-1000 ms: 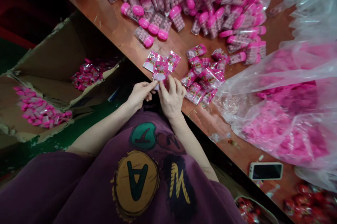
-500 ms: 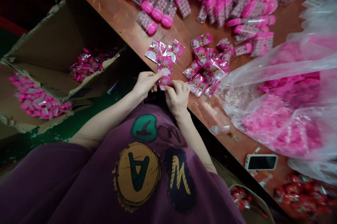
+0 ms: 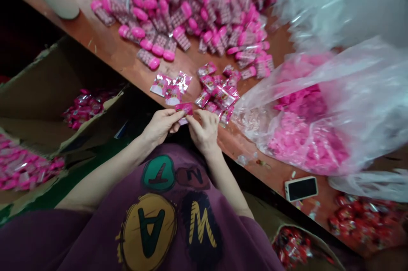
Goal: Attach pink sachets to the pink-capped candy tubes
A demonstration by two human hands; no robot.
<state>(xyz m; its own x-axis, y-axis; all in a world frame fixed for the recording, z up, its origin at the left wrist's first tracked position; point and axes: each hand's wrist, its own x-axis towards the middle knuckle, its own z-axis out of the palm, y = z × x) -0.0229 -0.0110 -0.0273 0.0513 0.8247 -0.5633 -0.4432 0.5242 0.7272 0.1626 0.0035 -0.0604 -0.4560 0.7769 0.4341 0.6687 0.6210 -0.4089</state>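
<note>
Both hands meet at the table's front edge around one small pink packet (image 3: pixel 185 108). My left hand (image 3: pixel 162 125) pinches its left side between thumb and fingers. My right hand (image 3: pixel 204 128) grips the right side, thumb turned inward. Just beyond the fingers, a few pink packets (image 3: pixel 161 84) lie flat on the brown table (image 3: pixel 232 137). To the right of these is a small heap of glossy pink packets (image 3: pixel 223 94). Farther back spreads a large pile of clear bottles with pink caps (image 3: pixel 159 43), filled with small pink balls.
A clear bag of pink pieces (image 3: pixel 309 143) lies at the right, near a phone (image 3: pixel 301 188). Red wrapped items (image 3: pixel 366 220) sit at the lower right. Open cardboard boxes (image 3: pixel 28 135) with pink items stand below the table at the left.
The camera view has shifted, revealing more of the bottle pile. The held packet has come away from the packets on the table and is now more tilted or folded between both hands.
</note>
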